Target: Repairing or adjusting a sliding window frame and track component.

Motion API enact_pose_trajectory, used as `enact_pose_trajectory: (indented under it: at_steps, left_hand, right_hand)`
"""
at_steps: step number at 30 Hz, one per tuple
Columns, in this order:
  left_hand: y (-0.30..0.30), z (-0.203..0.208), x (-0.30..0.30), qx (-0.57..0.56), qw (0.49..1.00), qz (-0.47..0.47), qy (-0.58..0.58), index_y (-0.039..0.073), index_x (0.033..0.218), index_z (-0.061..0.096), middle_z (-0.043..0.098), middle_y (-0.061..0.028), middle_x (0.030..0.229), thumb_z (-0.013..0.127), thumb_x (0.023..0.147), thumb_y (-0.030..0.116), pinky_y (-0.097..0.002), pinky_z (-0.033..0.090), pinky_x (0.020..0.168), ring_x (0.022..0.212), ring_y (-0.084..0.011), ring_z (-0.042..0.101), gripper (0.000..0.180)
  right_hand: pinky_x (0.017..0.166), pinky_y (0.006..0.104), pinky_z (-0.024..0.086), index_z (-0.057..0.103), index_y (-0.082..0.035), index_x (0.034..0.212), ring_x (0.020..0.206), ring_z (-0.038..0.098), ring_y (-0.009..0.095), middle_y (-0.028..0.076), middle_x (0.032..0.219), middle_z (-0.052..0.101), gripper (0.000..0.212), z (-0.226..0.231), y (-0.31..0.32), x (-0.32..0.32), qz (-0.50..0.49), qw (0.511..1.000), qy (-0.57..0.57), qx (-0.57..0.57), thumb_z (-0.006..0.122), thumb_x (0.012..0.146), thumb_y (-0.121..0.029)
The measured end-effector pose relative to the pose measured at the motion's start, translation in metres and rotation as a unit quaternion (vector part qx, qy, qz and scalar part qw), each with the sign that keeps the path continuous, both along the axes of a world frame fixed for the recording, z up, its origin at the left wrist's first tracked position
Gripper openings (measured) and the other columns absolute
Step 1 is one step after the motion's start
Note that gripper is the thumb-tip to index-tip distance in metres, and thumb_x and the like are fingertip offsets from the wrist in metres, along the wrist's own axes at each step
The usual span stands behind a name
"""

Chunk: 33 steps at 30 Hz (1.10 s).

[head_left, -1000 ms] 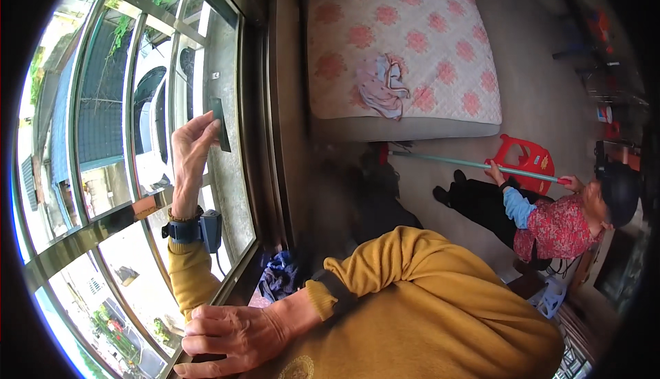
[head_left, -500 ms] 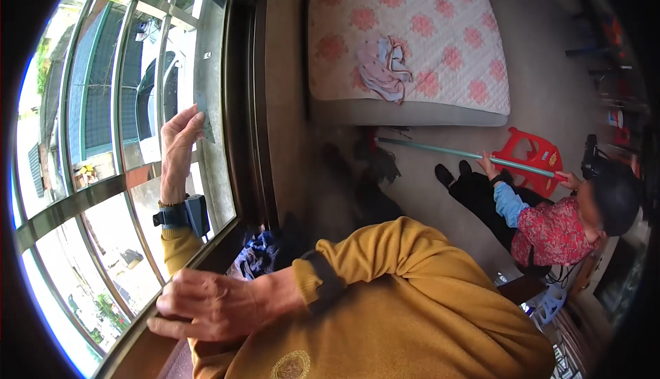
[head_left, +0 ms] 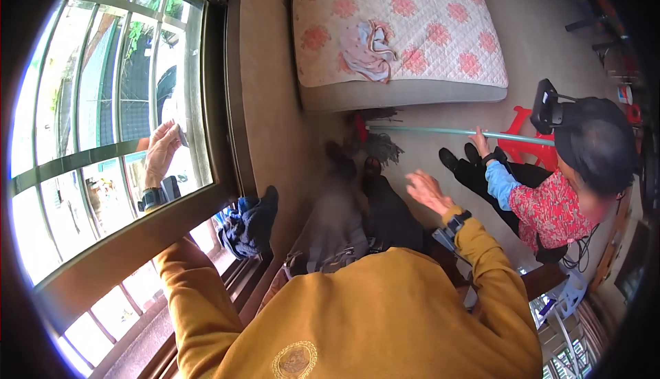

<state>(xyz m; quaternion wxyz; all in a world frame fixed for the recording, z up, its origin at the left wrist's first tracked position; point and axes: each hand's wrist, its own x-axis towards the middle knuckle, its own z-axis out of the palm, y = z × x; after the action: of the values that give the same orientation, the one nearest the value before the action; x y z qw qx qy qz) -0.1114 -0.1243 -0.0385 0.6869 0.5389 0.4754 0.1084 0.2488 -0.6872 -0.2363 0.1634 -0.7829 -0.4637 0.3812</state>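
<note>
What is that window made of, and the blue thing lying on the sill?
The window pane looks like clear glass: you see the outdoors straight through it, and the left hand presses flat on it. Its frame seems dark metal or painted wood; hard to tell which. The blue thing looks like soft cloth, crumpled in folds.

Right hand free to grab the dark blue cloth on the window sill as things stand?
Probably yes. The right hand hangs open and empty in the air, and the dark blue cloth lies uncovered on the sill, with only the person's own body to reach across.
</note>
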Motion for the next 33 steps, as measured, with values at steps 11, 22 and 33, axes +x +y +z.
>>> enact_pose_trajectory:
  at_steps: [11,22,33]
  left_hand:
    - [-0.028,-0.011,-0.012,-0.057,0.998,-0.027,0.020,0.008,0.106,0.059,0.063,-0.0006,0.090,0.060,0.093,0.015,-0.0284,0.050,0.075,0.082,-0.0118,0.061,0.015]
    - [-0.060,-0.042,-0.023,-0.097,0.989,0.110,0.004,0.011,0.105,0.059,0.063,-0.0011,0.092,0.061,0.092,0.016,-0.0315,0.049,0.078,0.087,-0.0165,0.061,0.014]
    - [-0.140,0.017,0.006,0.001,0.952,0.284,0.113,0.008,0.102,0.056,0.062,-0.0047,0.097,0.065,0.088,0.018,-0.0314,0.051,0.074,0.089,-0.0172,0.061,0.019]
  right_hand:
    - [0.071,0.0295,0.052,0.065,-0.004,0.108,0.074,0.066,0.018,0.012,0.087,0.070,0.032,-0.013,-0.158,-0.049,-0.342,0.916,0.083,-0.192,0.065,0.079,-0.017]
    - [0.067,0.0275,0.050,0.061,0.001,0.114,0.072,0.062,0.014,0.007,0.083,0.066,0.036,0.039,-0.187,-0.054,-0.435,0.866,0.189,-0.158,0.063,0.083,-0.016]
    - [0.063,0.0281,0.051,0.062,0.003,0.109,0.065,0.062,0.014,0.008,0.079,0.066,0.033,0.046,-0.234,-0.028,-0.452,0.860,0.218,-0.096,0.063,0.083,-0.017]
